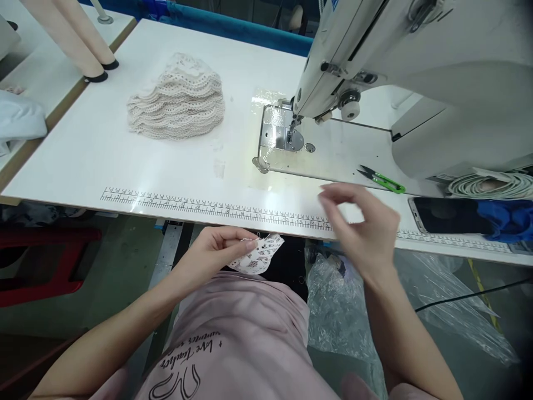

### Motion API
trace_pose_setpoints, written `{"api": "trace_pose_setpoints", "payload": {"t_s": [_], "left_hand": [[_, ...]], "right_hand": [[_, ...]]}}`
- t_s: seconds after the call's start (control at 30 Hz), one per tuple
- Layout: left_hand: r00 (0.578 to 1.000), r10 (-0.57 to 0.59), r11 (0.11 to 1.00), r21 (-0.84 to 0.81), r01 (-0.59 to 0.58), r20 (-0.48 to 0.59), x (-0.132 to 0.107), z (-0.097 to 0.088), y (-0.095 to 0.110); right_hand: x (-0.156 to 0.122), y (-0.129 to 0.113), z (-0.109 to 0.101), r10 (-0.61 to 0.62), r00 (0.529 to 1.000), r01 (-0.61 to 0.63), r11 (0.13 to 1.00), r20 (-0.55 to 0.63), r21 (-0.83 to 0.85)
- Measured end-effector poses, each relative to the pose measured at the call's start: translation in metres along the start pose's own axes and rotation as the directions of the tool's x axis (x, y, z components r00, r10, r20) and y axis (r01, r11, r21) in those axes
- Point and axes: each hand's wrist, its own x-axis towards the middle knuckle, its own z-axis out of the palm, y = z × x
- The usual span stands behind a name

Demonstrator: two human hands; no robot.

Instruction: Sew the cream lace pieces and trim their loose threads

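Between the thumb and fingers of my left hand (214, 250) is a small piece of white printed fabric (261, 255), held in front of the table's edge above my lap. My right hand (368, 228) is raised over the front edge, to the right of the fabric and apart from it. Its thumb and forefinger meet in a pinch and are slightly blurred. Whatever may be between those fingertips is too small to make out. Green-handled thread snips (385, 180) lie on the table just beyond my right hand.
A sewing machine (325, 72) stands at the right, its needle over a metal plate (277, 133). Stacked beige lace pieces (179, 103) lie at the back left. A printed ruler (208, 208) follows the front edge. A phone (445, 215) and coiled tape (491, 183) sit far right; clear plastic (337, 305) hangs below.
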Motion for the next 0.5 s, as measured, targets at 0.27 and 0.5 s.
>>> {"api": "trace_pose_setpoints", "payload": {"t_s": [0.27,0.5], "left_hand": [[1.000,0.003,0.995,-0.100,-0.004,-0.005,0.004,-0.002,-0.008],[0.998,-0.017,0.990,-0.140,0.026,0.062,0.002,-0.004,-0.008]], "right_hand": [[0.028,0.064,-0.026,0.157,0.963,0.053,0.690,0.221,-0.722],[0.031,0.072,-0.032,0.174,0.954,0.079,0.639,0.243,-0.765]]}}
